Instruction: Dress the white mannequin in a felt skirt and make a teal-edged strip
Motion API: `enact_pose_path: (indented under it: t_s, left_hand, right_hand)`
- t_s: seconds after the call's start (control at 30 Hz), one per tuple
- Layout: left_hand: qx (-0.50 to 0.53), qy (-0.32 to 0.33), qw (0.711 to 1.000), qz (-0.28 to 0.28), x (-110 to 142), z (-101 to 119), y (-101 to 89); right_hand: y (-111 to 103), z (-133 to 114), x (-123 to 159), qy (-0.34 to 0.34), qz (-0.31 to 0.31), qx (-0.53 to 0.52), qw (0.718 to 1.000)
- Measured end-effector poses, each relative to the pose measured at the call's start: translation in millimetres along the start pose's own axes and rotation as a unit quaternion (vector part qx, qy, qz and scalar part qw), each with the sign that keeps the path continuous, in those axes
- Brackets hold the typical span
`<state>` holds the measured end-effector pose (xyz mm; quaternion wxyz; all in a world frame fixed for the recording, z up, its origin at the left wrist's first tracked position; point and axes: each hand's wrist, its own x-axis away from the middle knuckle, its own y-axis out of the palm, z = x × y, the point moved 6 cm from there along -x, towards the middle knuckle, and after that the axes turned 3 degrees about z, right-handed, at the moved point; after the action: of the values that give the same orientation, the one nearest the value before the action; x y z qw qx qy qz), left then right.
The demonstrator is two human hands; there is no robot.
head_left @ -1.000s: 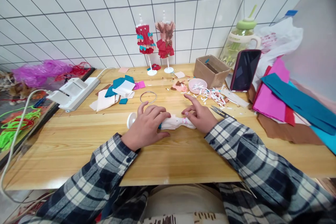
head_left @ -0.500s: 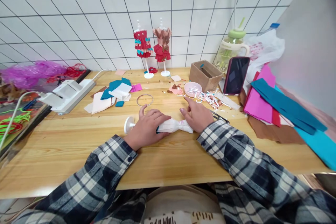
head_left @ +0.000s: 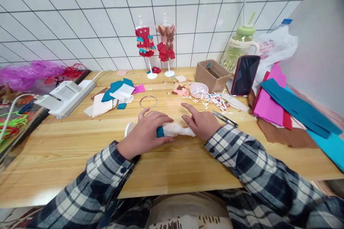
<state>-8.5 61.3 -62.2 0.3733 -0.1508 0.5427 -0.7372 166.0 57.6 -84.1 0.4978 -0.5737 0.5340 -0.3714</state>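
A small white dress form (head_left: pixel 176 129) lies on its side on the table, with a teal crepe paper strip (head_left: pixel 160 132) around its lower end. My left hand (head_left: pixel 147 130) curves over the stand side of the form, thumb and fingers on either side of the teal strip. Behind that hand shows part of the round white base (head_left: pixel 129 128). At the form's upper end, my right hand (head_left: pixel 202 121) holds on with curled fingers, its index finger stretched out; its grip is partly hidden. Thread snips (head_left: pixel 227 118) lie just right of this hand.
Two dressed mini forms, one red (head_left: pixel 144 43), one brown and red (head_left: pixel 166 44), stand by the wall. A cardboard box (head_left: pixel 212 75), pink dish (head_left: pixel 199 90), phone (head_left: pixel 245 76) and crepe paper (head_left: pixel 271 103) are at right. A power strip (head_left: pixel 72 96) and metal ring (head_left: pixel 148 102) are left.
The form has turned a little and more of the teal strip shows. My left hand has shifted slightly left and its fingers have spread. The snips show more.
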Motion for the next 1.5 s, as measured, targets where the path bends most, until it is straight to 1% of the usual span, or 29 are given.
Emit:
enact_pose_path:
  t_s: [0.07, 0.1, 0.23, 0.3, 0.4, 0.53, 0.7, 0.87, 1.0, 1.13, 1.2, 1.37, 1.5]
  left_hand:
    - [-0.004, 0.024, 1.000, 0.000, 0, 5, 0.7]
    - [-0.003, 0.025, 1.000, 0.004, 0, 6, 1.1]
    - [0.019, -0.011, 0.999, 0.027, -1, 2, 4.4]
    - [0.023, -0.021, 0.999, 0.036, -2, 0, 6.7]
    - [0.010, -0.022, 0.998, 0.053, -2, 0, 8.3]
    - [0.002, -0.018, 0.998, 0.066, -1, 1, 7.9]
    - [0.021, -0.011, 0.998, 0.058, 1, 4, 7.6]
    - [0.023, -0.008, 0.998, 0.060, 4, 10, 3.5]
    - [0.013, -0.029, 0.997, 0.070, 5, 7, -1.3]
    - [0.008, -0.017, 0.999, 0.040, 5, 5, 1.7]
    - [0.011, -0.022, 0.999, 0.042, 5, 3, 1.9]
    - [0.010, -0.052, 0.995, 0.081, 6, 0, -2.9]
    - [0.008, -0.054, 0.996, 0.065, 4, 0, -0.9]
  right_hand:
    - [-1, 1, 1, 0.001, -0.006, 0.006, 1.000]
    - [-1, 1, 1, -0.001, -0.007, 0.003, 1.000]
    - [-2, 3, 1, -0.011, 0.004, -0.019, 1.000]
    - [-2, 2, 2, -0.027, 0.012, -0.032, 0.999]
    - [-2, -2, 4, -0.054, 0.026, -0.049, 0.997]
    - [-2, -4, 7, -0.063, 0.040, -0.073, 0.995]
    - [-2, -7, 8, -0.084, 0.039, -0.105, 0.990]
    - [0, -7, 8, -0.090, 0.032, -0.117, 0.988]
    - [-1, -7, 7, -0.117, 0.056, -0.128, 0.983]
    - [1, -6, 6, -0.134, 0.055, -0.127, 0.981]
    - [1, -7, 6, -0.145, 0.057, -0.116, 0.981]
    - [-3, -8, 8, -0.174, 0.099, -0.106, 0.974]
    - [-12, -12, 11, -0.192, 0.144, -0.140, 0.961]
